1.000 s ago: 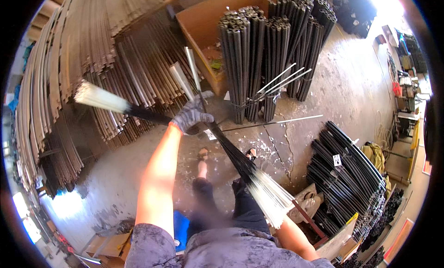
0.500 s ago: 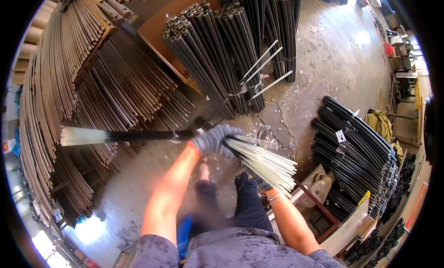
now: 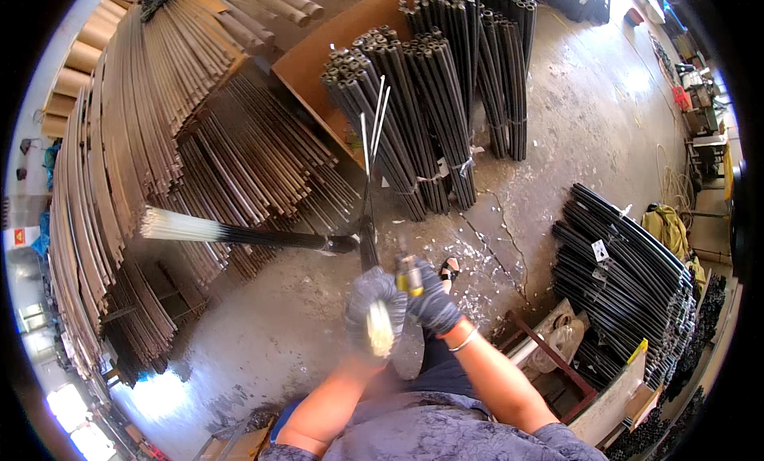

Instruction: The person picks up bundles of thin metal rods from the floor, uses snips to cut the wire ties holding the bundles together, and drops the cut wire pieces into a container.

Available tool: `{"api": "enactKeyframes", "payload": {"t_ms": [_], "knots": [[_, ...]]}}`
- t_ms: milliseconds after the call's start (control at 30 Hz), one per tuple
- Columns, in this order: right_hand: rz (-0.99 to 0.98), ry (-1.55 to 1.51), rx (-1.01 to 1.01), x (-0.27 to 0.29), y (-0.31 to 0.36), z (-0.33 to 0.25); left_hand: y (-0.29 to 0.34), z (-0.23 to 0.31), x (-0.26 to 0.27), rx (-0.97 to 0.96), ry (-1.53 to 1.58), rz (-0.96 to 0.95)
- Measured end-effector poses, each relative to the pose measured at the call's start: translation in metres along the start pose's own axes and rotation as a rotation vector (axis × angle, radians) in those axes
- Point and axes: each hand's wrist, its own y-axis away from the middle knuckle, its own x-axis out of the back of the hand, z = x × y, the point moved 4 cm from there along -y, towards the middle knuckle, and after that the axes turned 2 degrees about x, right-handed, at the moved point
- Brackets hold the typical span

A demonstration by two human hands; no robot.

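My left hand (image 3: 372,302), in a grey striped glove, is closed around a bundle of thin dark rods (image 3: 368,246). The rods' pale near ends (image 3: 380,330) point up toward me, and a few white tips (image 3: 374,126) stick out at the far end. Close beside it, my right hand (image 3: 434,298), also gloved, grips a small yellow and black hand tool (image 3: 411,276), blurred by motion. A second rod bundle (image 3: 255,234), dark with a fanned white end, lies to the left, its dark end near the held rods.
Brown rods and tubes (image 3: 119,158) are stacked at the left. Bundled black tubes (image 3: 438,103) stand by a brown board (image 3: 298,55) ahead. More black rods (image 3: 621,278) lie at the right, beside a reddish metal frame (image 3: 549,365). White scraps (image 3: 477,302) litter the concrete floor.
The held bundle has turned from slanting right to pointing away from me. My right hand has come from beneath the white ends to beside my left, and the yellow tool now shows.
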Motion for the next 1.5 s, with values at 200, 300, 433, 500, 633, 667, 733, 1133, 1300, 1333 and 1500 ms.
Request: {"api": "enactKeyframes", "payload": {"t_ms": [200,300,433,500,633,667,733,1133,1300,1333,1500], "knots": [[0.084,1.054,0.354,0.032,-0.097,-0.068,0.034,0.000,0.046,-0.119,-0.222,-0.098],[-0.046,1.471,0.376,-0.023,-0.131,-0.114,0.055,-0.005,0.060,-0.173,-0.663,-0.136],[-0.722,1.737,0.566,-0.079,-0.102,-0.102,0.053,0.005,0.070,-0.002,-0.569,0.075],[-0.677,1.714,0.551,-0.083,-0.074,-0.073,0.038,0.019,0.061,-0.408,-0.802,0.173],[-0.818,1.643,0.470,-0.100,-0.023,-0.041,0.023,0.005,0.074,-0.369,-0.612,-0.012],[-0.783,1.595,0.453,-0.095,-0.019,-0.038,0.020,-0.002,0.079,-0.348,-0.556,-0.060],[-0.695,1.559,0.434,-0.085,-0.016,-0.046,0.018,0.042,0.062,-0.317,-0.189,0.075],[0.337,1.233,0.141,0.193,0.107,-0.117,-0.008,0.167,0.052,-0.423,0.119,-0.259],[0.413,1.149,-0.088,0.231,0.159,-0.083,-0.058,-0.019,0.043,-0.235,-0.176,-0.370],[0.411,1.162,-0.028,0.226,0.172,-0.078,-0.055,-0.009,0.034,-0.164,-0.178,-0.315],[0.386,1.092,-0.112,0.235,0.194,-0.066,-0.058,0.040,0.019,-0.214,-0.082,-0.212]]}}
